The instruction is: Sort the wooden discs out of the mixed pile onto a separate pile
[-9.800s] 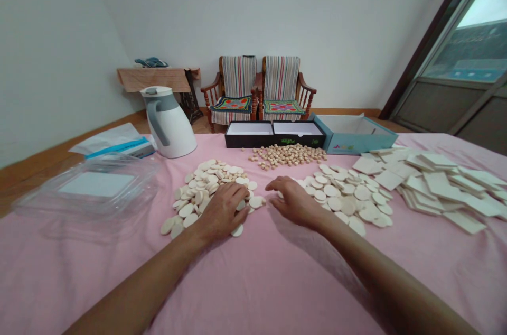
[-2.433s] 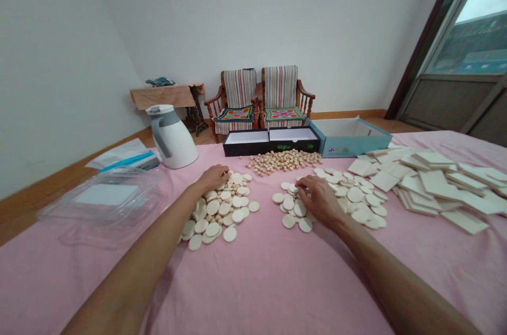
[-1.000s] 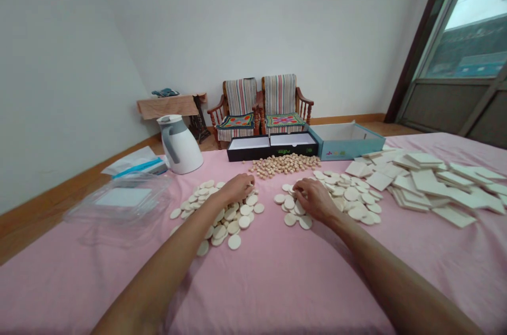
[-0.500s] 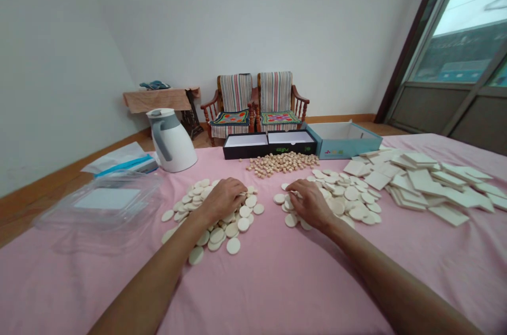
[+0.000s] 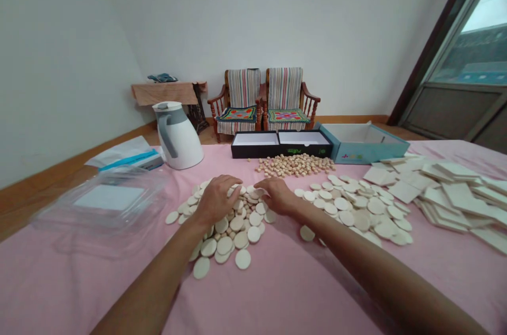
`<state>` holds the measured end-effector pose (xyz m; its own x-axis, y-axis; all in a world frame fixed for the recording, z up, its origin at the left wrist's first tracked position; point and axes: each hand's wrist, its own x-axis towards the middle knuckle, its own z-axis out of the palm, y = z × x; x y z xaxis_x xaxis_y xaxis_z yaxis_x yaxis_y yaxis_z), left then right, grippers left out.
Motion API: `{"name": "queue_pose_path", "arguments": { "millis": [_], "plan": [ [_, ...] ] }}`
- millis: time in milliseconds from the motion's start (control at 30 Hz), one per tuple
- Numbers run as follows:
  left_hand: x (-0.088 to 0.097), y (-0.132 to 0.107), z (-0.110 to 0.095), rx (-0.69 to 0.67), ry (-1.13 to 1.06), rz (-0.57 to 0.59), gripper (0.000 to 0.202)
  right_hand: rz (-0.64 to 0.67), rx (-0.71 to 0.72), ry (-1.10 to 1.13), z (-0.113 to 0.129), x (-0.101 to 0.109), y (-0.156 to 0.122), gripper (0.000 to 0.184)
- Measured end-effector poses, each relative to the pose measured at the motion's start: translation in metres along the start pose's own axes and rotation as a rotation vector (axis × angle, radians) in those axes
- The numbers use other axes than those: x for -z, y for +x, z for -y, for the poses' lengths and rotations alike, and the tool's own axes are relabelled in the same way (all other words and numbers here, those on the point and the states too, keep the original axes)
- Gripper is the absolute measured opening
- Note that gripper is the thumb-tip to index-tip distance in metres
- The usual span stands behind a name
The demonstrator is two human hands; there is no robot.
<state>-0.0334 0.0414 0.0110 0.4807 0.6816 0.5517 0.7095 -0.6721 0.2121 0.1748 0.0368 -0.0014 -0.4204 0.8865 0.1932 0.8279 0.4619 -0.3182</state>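
My left hand [image 5: 217,198] rests over a pile of pale round wooden discs [image 5: 224,244], its fingers curved forward and the thumb apart from them. Small wooden blocks show among these discs. At the right side of the same pile is my right hand [image 5: 277,195], fingers stretched leftward over the discs and thumb apart. The two hands face each other with discs between them; neither visibly grips one. Right of my right hand lies a second spread of round discs [image 5: 361,219], partly behind my forearm.
Small wooden blocks [image 5: 295,165] lie before a black box [image 5: 257,151] and a blue box [image 5: 362,152]. Square wooden tiles [image 5: 459,192] are heaped at right. A clear plastic container [image 5: 109,197], a blue-and-white packet [image 5: 132,160] and a white jug [image 5: 182,139] stand left on the pink cloth [image 5: 277,292].
My right hand has moved left from the right-hand discs to the left pile, where several discs now lie by its fingers. My left hand stays over its pile. The view has shifted slightly.
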Motion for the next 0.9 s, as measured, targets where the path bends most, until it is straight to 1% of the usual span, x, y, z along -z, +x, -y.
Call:
{"name": "queue_pose_path", "arguments": {
  "millis": [67, 133, 233, 333, 400, 467, 533, 567, 600, 700, 767, 833, 900],
  "plan": [
    [-0.001, 0.000, 0.005, 0.027, -0.001, -0.023, 0.017, 0.040, -0.003, -0.015, -0.001, -0.003, 0.003, 0.036],
    [-0.003, -0.001, 0.006, 0.037, -0.004, -0.027, 0.017, 0.028, -0.008, -0.017, 0.000, -0.006, 0.002, 0.034],
    [-0.005, -0.001, 0.005, 0.032, 0.003, -0.004, 0.019, -0.057, -0.031, -0.008, 0.000, -0.005, -0.008, 0.032],
    [-0.006, -0.002, 0.003, 0.030, 0.014, 0.025, 0.020, -0.150, -0.055, 0.006, -0.008, 0.007, -0.026, 0.028],
    [-0.007, -0.002, 0.003, 0.036, 0.014, 0.035, 0.021, -0.253, -0.089, 0.009, -0.019, 0.022, -0.044, 0.026],
    [-0.007, -0.001, 0.003, 0.037, 0.002, 0.037, 0.022, -0.373, -0.144, -0.016, -0.036, 0.038, -0.065, 0.025],
    [-0.008, -0.001, 0.004, 0.025, -0.019, 0.052, 0.022, -0.465, -0.217, -0.086, -0.056, 0.053, -0.086, 0.026],
    [-0.008, 0.000, 0.004, 0.017, -0.033, 0.063, 0.021, -0.523, -0.267, -0.120, -0.066, 0.058, -0.096, 0.027],
    [-0.009, 0.000, 0.003, 0.009, -0.047, 0.078, 0.021, -0.550, -0.320, -0.150, -0.076, 0.062, -0.105, 0.029],
    [-0.009, 0.000, -0.001, -0.026, -0.091, 0.127, 0.019, -0.574, -0.495, -0.220, -0.102, 0.063, -0.124, 0.029],
    [-0.010, -0.001, -0.004, -0.060, -0.111, 0.162, 0.019, -0.563, -0.567, -0.260, -0.111, 0.059, -0.129, 0.029],
    [-0.011, -0.002, -0.008, -0.081, -0.116, 0.190, 0.019, -0.563, -0.569, -0.271, -0.115, 0.055, -0.129, 0.029],
    [-0.012, -0.002, -0.010, -0.091, -0.107, 0.211, 0.020, -0.579, -0.504, -0.237, -0.110, 0.051, -0.126, 0.028]
  ]
}}
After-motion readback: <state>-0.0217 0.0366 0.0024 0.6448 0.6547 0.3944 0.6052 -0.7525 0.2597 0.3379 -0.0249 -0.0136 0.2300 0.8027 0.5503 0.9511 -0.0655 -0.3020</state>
